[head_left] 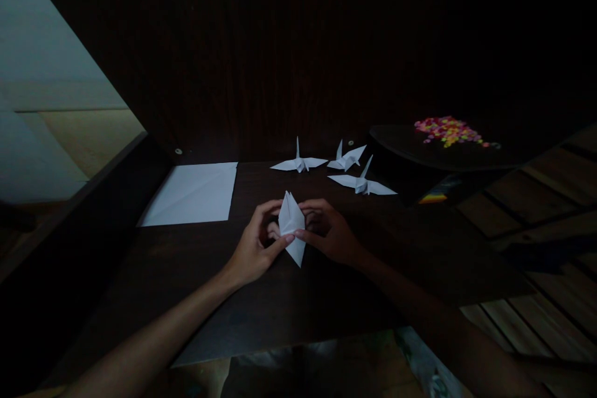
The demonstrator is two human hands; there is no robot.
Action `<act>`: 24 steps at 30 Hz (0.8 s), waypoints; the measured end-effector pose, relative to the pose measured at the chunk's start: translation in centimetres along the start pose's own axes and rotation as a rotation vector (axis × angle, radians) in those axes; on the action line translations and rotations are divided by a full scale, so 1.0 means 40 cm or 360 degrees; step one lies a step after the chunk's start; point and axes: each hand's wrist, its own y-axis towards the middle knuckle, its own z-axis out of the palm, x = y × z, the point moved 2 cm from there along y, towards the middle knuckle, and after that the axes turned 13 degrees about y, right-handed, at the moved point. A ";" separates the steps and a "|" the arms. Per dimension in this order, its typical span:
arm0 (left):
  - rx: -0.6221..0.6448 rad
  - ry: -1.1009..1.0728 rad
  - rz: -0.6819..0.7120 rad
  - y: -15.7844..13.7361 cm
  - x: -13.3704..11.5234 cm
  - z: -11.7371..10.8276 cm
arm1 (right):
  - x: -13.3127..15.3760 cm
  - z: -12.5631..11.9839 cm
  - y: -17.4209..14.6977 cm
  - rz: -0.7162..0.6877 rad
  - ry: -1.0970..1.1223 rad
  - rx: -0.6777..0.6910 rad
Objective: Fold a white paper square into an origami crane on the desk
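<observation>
Between my two hands is a piece of folded white paper [291, 217], a narrow diamond shape with a split upper point. My left hand [255, 241] grips its left side, thumb on the front face and fingers behind. From the right, my right hand [332, 233] pinches it the same way, and the thumb tips nearly meet at its middle. Three finished paper cranes stand beyond my hands: one crane [299, 164] straight ahead, a second crane [346, 160] to its right, and a nearer crane [362, 185]. The fingers behind the paper are partly hidden.
A flat white sheet of paper [193, 193] with a diagonal crease lies at the left on the dark wooden surface [196, 286]. At the right, a pile of small colourful pieces [450, 130] rests on a dark raised shelf [396, 140]. A dark panel [261, 50] rises behind.
</observation>
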 end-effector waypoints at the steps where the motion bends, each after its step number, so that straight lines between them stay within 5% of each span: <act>1: 0.0008 0.0013 0.0003 0.000 -0.002 0.000 | 0.000 0.000 -0.001 -0.0013 -0.0009 0.0013; 24: 0.0158 -0.0226 -0.0114 -0.002 -0.010 0.008 | 0.009 -0.002 0.004 0.0062 -0.0117 0.0225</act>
